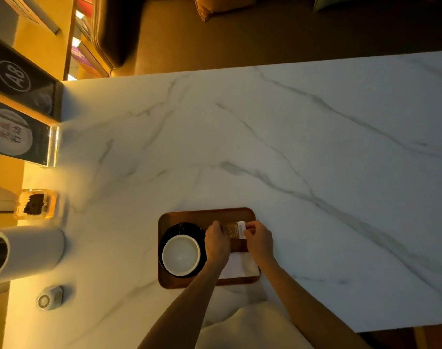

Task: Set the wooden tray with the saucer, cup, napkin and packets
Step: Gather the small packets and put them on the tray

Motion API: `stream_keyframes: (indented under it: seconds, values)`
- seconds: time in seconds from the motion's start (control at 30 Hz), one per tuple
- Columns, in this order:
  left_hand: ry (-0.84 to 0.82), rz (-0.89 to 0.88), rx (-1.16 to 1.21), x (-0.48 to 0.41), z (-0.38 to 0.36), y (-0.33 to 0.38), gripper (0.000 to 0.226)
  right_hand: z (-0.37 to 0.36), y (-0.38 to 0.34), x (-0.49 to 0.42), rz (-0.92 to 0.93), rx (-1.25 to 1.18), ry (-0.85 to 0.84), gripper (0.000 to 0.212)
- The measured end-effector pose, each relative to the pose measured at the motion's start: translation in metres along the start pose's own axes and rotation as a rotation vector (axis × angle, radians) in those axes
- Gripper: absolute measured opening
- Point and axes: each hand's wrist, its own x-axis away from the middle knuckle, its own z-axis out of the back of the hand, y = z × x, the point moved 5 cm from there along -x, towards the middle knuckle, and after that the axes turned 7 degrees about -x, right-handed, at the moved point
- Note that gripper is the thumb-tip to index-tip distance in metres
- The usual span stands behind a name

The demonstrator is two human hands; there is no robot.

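A wooden tray (pixel 205 214) lies near the front edge of the marble table. On its left half a black saucer (pixel 176 229) carries a white cup (pixel 181 255), upright and empty. A white napkin (pixel 240 267) lies on the tray's right half, partly under my wrists. Above the napkin, my left hand (pixel 217 241) and my right hand (pixel 259 239) pinch small packets (pixel 236 230) between them, a brownish one and a white one. Both hands hover over the tray's far right part.
A white marble table (pixel 290 147) stretches ahead and to the right. Along the left edge stand a white cylinder (pixel 31 250), a glass jar with dark contents (pixel 35 204), a small round device (pixel 50 298) and acrylic signs (pixel 16 137).
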Motion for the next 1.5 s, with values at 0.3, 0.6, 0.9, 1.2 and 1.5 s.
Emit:
stream_keyframes:
  seconds: [0.3,0.6,0.9,1.2,1.5]
  values:
    - [-0.026,-0.103,-0.145,-0.001,0.003,0.0,0.016,0.001,0.002,0.001,0.07,0.105,-0.021,0.023]
    - [-0.108,-0.559,-0.58,0.004,-0.016,-0.003,0.055,-0.008,-0.004,0.009,0.595,0.536,-0.268,0.051]
    - [-0.071,-0.627,-0.671,-0.002,-0.024,-0.008,0.064,-0.011,-0.005,0.003,0.67,0.58,-0.185,0.041]
    - [-0.104,-0.624,-0.673,-0.007,-0.026,-0.004,0.069,-0.012,-0.002,0.0,0.65,0.582,-0.185,0.044]
    - [-0.038,-0.628,-0.694,-0.01,-0.021,-0.008,0.055,-0.009,0.003,-0.003,0.646,0.527,-0.177,0.042]
